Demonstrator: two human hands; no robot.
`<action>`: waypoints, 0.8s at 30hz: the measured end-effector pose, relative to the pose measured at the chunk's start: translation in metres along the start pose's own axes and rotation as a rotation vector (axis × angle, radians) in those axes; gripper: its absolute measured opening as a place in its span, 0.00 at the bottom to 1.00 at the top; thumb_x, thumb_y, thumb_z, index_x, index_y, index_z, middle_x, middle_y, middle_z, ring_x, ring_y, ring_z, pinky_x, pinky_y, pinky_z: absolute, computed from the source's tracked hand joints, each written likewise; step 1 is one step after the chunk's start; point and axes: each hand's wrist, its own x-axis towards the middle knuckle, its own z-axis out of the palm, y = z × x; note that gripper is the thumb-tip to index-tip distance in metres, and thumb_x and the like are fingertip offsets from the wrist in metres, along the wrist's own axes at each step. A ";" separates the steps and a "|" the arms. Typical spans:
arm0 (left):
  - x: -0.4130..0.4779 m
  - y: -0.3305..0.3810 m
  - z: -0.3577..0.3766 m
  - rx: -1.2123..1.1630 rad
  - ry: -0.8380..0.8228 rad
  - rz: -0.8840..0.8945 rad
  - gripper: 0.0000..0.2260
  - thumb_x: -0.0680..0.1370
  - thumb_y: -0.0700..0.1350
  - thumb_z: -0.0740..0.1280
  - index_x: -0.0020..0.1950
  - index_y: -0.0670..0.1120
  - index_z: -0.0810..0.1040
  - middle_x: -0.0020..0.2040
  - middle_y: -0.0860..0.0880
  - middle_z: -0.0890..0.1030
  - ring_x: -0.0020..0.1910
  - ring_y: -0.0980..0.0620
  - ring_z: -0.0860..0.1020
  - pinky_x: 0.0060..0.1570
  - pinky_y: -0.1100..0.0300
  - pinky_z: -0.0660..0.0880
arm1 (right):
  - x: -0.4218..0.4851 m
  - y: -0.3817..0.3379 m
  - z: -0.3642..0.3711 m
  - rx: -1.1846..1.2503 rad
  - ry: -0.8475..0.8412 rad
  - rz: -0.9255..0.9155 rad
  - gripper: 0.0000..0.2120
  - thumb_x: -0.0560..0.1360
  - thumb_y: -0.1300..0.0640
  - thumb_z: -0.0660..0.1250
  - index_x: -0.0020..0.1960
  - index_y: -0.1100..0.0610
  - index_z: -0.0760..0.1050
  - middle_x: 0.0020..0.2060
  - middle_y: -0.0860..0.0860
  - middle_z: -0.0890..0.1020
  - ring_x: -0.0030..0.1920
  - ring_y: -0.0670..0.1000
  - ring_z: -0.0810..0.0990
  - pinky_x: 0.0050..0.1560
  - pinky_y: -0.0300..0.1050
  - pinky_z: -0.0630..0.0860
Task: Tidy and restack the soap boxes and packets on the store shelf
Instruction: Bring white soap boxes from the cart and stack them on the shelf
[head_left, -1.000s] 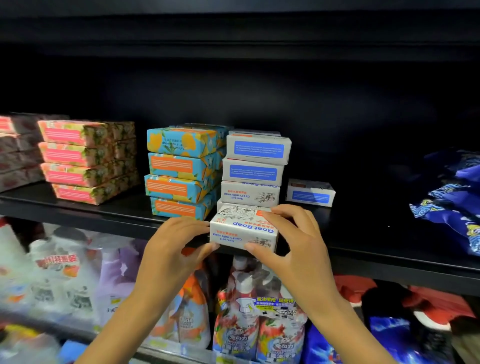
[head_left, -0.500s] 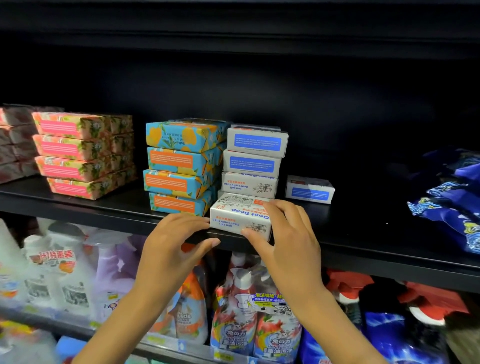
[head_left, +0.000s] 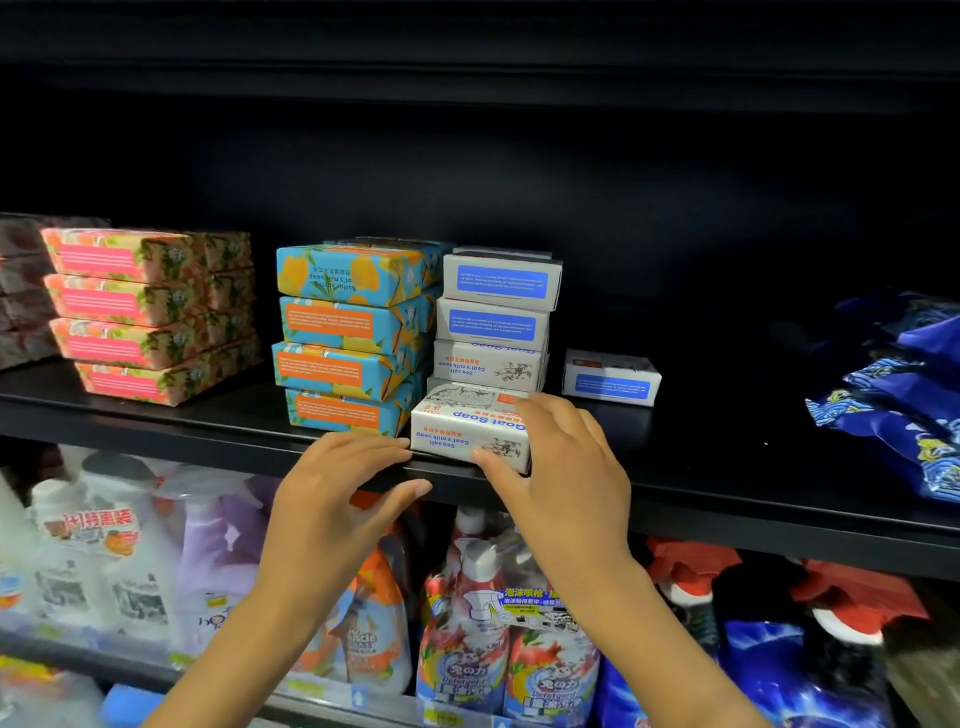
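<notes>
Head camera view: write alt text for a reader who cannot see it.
A person's right hand grips a white Goat Soap box at the front edge of a black shelf, while the left hand touches its left end with straight fingers. Behind it and further left stand stacks of white boxes, blue-and-orange packets and pink packets.

- A white Goat Soap box (head_left: 470, 426) sits at the front edge of the shelf (head_left: 727, 452); the right hand (head_left: 566, 467) grips its right end, thumb on the front face.
- The left hand (head_left: 343, 488) touches the box's left end with straight fingertips (head_left: 400, 444).
- Just behind stands a stack of white boxes (head_left: 496, 322), with blue-and-orange packets (head_left: 353, 338) stacked beside it on the left.
</notes>
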 end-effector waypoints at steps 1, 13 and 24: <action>0.000 0.000 0.000 -0.002 0.004 0.001 0.15 0.66 0.50 0.74 0.49 0.43 0.84 0.47 0.51 0.84 0.49 0.52 0.79 0.52 0.60 0.73 | 0.001 0.000 0.000 0.000 -0.002 0.000 0.28 0.74 0.39 0.63 0.70 0.48 0.64 0.67 0.44 0.68 0.65 0.45 0.64 0.57 0.42 0.70; 0.003 0.034 0.019 0.020 0.121 0.272 0.12 0.72 0.50 0.69 0.43 0.40 0.83 0.41 0.49 0.82 0.42 0.50 0.77 0.43 0.57 0.73 | 0.025 0.060 -0.043 0.278 0.117 0.033 0.24 0.70 0.39 0.64 0.59 0.54 0.77 0.55 0.47 0.79 0.56 0.47 0.76 0.58 0.41 0.71; 0.012 0.075 0.071 -0.060 0.130 0.389 0.10 0.73 0.49 0.70 0.43 0.43 0.84 0.42 0.52 0.84 0.39 0.51 0.74 0.40 0.61 0.72 | 0.062 0.119 -0.040 -0.180 -0.365 0.017 0.29 0.78 0.47 0.61 0.74 0.54 0.58 0.73 0.49 0.62 0.72 0.49 0.59 0.69 0.40 0.56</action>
